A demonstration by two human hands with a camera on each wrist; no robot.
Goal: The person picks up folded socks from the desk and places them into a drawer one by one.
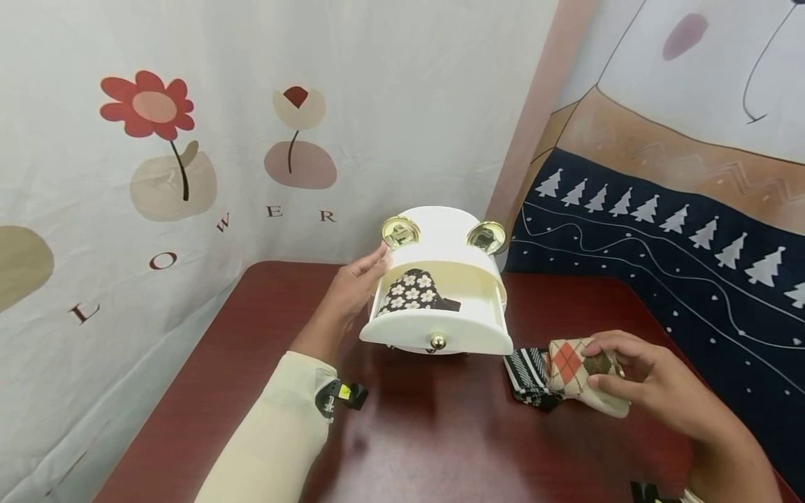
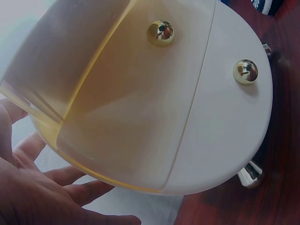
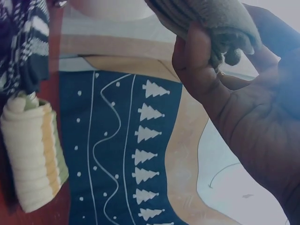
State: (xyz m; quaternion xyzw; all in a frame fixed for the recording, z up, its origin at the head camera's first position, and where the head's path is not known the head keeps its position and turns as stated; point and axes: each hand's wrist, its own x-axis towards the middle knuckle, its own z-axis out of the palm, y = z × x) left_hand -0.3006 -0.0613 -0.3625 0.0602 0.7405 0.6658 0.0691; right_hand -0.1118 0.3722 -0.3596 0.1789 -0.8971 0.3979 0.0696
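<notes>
A white clock-shaped drawer box (image 1: 440,237) with gold bells on top stands on the table, its upper drawer (image 1: 434,328) pulled out. Inside the drawer lies a black sock (image 1: 411,290) with white flowers. My left hand (image 1: 352,293) rests against the box's left side; in the left wrist view its fingers (image 2: 89,190) are extended beside the rounded edge. Fingers and thumb of my right hand (image 1: 660,381) pinch a folded argyle sock (image 1: 569,363), whose greyish side shows in the right wrist view. Next to it lies a black-and-white patterned sock (image 1: 527,374).
Below the held sock, a rolled cream sock (image 3: 30,154) with yellow and green bands lies on the dark red table (image 1: 409,433). Printed cloths (image 1: 409,105) hang behind the table and along its right side.
</notes>
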